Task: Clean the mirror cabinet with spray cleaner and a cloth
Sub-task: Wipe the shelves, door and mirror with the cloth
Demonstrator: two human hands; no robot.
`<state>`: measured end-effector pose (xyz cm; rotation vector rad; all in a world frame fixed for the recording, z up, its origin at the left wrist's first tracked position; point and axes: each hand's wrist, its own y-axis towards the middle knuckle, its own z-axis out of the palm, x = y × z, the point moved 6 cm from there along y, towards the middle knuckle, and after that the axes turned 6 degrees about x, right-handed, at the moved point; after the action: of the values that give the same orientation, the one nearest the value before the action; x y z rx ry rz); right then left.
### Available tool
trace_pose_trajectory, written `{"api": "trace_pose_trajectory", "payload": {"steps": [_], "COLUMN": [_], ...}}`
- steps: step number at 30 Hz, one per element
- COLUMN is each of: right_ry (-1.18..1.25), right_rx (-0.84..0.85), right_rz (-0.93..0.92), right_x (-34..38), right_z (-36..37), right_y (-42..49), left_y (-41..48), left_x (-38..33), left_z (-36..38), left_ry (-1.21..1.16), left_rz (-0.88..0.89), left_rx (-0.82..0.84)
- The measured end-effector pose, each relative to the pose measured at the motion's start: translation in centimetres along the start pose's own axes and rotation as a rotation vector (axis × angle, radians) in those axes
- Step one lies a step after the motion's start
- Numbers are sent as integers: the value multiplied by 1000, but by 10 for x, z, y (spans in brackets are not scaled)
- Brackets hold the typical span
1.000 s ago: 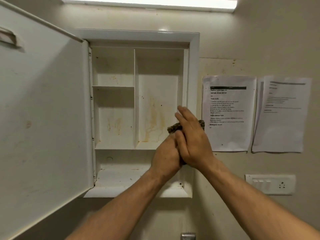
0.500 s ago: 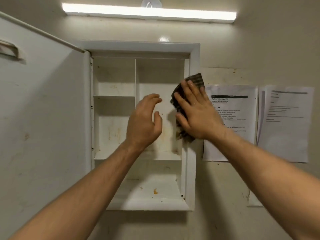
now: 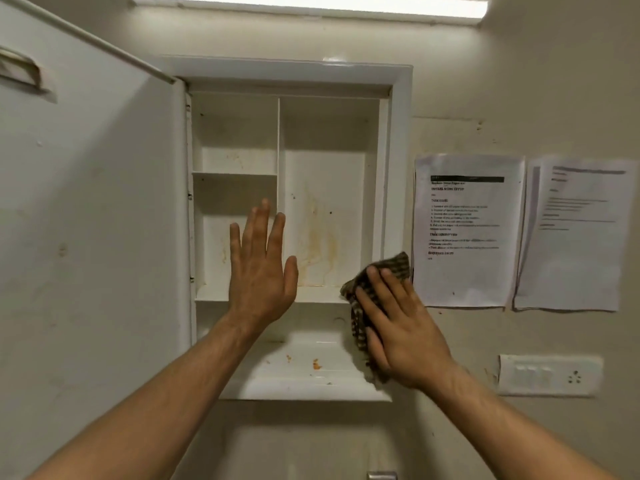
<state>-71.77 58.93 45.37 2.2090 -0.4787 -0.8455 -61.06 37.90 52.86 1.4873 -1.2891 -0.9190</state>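
**Brown checked cloth pressed flat on the cabinet's right edge**

Brown-and-tan checked cloth (image 3: 393, 266) lies against the lower right side of the open cabinet (image 3: 401, 150), where the inner wall meets the white frame. It covers that edge from about the middle ledge down to the bottom shelf (image 3: 294, 379).

Right hand (image 3: 403, 329): flat on the cloth, fingers straight and together, pointing up and to the left. Palm pressing, not gripping. The cloth shows above the fingertips and along the left side of the hand.

Left hand (image 3: 259, 271): released, holding nothing, fingers straight and slightly spread, palm facing the cabinet. It is raised in front of the left compartment and the upright divider (image 3: 278, 140). Cannot tell if it touches anything.

Cabinet door (image 3: 93, 237) swung open to the left, its white inner face toward the camera, with a handle (image 3: 20, 69) near its top.

Inside: orange-brown streaks (image 3: 317, 244) run down the back wall of the tall right compartment. Small orange crumbs (image 3: 316, 364) sit on the bottom shelf, left of the cloth.

On the wall to the right: two printed sheets (image 3: 467, 271) side by side, with a white switch plate (image 3: 550, 375) below them. A light tube (image 3: 311, 3) glows above the cabinet.
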Motion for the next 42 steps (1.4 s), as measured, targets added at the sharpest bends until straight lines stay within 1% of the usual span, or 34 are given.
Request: {"api": "trace_pose_trajectory", "payload": {"steps": [2,4,6,9,12,14,18,22,26,28,29,32,35,36,38,39,40,42], "right_ry": [-23,1,58,257,457,488,467,529,608,606,611,703,778,778,723,669,602,475], "right_rx": [-36,-82,-141,-211,-186,-172,-133,-67,-135,-189,-241,-459,-666,-707,-738,-709,-665,-507], "right_rz": [27,163,278,452,653,708,788,850,953,919,860,702,633,584,458,407,377,366], "right_x": [-15,-30,-30,-4,37,54,62,104,125,121,118,101,66,55,36,28,19,0], "right_z": [-19,-37,-41,-10,32,49,59,76,84,76,68,33,-17,-34,-66,-76,-83,-82], "right_y": [30,66,78,36,-32,-54,-63,-93,-96,-87,-76,-32,40,66,123,150,178,224], "left_y": [-8,-10,-10,-14,-19,-19,-19,-21,-21,-23,-21,-26,-21,-16,5,17,31,57], "left_x": [0,-4,-8,-5,-5,-8,-8,-6,-5,-4,-4,-5,-5,-5,-3,-2,-1,3], "left_z": [6,10,12,13,15,18,20,22,23,22,21,20,19,17,9,5,-1,-11], "left_ry": [-115,-195,-237,-260,-270,-289,-330,-349,-366,-367,-359,-351,-321,-300,-249,-221,-190,-127], "left_rz": [12,12,-9,-17,13,22,18,53,34,28,31,11,-28,-29,-16,-15,-23,-42], "left_rx": [-12,-31,-33,-11,-9,-14,-29,-2,6,18,18,37,74,82,71,61,43,13]}}
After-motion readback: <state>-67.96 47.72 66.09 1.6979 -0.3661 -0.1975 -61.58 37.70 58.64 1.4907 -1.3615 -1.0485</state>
